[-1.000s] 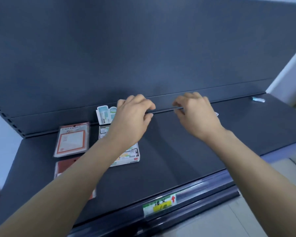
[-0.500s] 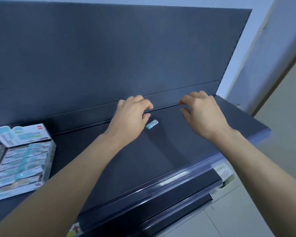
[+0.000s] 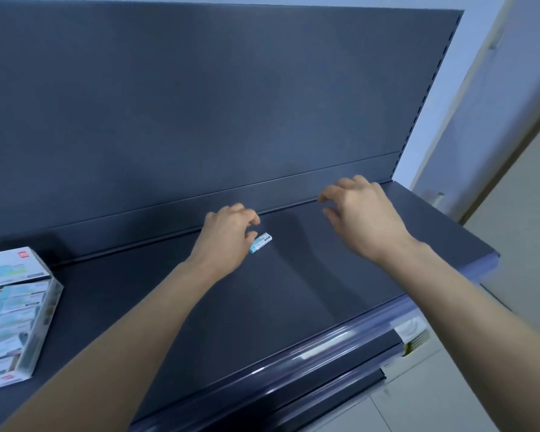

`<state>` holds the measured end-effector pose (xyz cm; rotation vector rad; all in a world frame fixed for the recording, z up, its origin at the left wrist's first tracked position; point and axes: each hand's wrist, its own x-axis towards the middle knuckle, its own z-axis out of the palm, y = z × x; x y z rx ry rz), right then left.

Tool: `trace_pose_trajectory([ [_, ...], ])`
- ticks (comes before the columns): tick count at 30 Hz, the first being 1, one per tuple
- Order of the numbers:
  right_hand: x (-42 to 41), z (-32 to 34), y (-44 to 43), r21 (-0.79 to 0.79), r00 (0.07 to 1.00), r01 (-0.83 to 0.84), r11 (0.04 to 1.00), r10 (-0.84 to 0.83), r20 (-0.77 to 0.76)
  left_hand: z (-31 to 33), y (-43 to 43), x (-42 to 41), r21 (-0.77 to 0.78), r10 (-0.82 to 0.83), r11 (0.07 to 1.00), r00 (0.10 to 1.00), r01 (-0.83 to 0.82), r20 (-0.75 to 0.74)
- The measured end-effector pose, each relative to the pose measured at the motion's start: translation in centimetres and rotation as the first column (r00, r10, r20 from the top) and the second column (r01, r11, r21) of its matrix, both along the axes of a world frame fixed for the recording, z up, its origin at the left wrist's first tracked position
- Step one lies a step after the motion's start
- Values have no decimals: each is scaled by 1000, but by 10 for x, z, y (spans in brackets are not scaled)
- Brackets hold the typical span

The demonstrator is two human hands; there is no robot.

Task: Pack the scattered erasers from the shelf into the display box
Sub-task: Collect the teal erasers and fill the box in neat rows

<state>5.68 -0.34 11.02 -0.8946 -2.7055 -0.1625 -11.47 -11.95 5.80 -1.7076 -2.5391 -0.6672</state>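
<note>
A small white and teal eraser (image 3: 260, 242) lies on the dark shelf (image 3: 293, 291) near its back edge. My left hand (image 3: 228, 238) hovers just left of it, fingers curled, thumb tip close to or touching the eraser's left end; I cannot tell if it touches. My right hand (image 3: 362, 213) floats further right above the shelf with loosely curled fingers and holds nothing. The display box (image 3: 49, 310) with rows of erasers stands at the far left, its lid flap raised behind it.
The shelf's dark back panel (image 3: 231, 104) rises right behind the hands. A glossy price rail (image 3: 325, 344) runs along the front edge. A pale wall and floor lie to the right, past the shelf's end.
The view swung right, so the display box slid to the left edge. My left hand came closer to the eraser. My right hand moved a little right and up.
</note>
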Motion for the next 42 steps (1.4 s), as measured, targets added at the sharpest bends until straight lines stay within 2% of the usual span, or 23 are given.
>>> trace_pose_trajectory([
  [10, 12, -14, 78, -26, 997, 71, 997, -71, 30, 0, 80, 20, 71, -110, 991, 994, 111, -11],
  [16, 36, -29, 167, -107, 992, 120, 987, -115, 44, -3, 138, 50, 113, -80, 990, 997, 79, 1],
  [24, 44, -67, 275, -221, 990, 18, 975, 14, 141, -23, 208, 99, 55, 81, 995, 996, -83, 26],
  [28, 33, -89, 302, -328, 986, -40, 944, 91, 140, -35, 216, 110, 29, 184, 982, 982, -185, 32],
  [33, 17, -108, 318, -367, 973, -65, 928, 140, 182, -48, 207, 112, -33, 337, 941, 940, -336, 53],
  [38, 5, -113, 323, -372, 951, -46, 927, 154, 267, -57, 187, 109, -85, 494, 868, 868, -490, 46],
  [42, -6, -103, 306, -388, 925, -97, 916, 227, 304, -66, 167, 104, -140, 656, 748, 755, -649, 4],
])
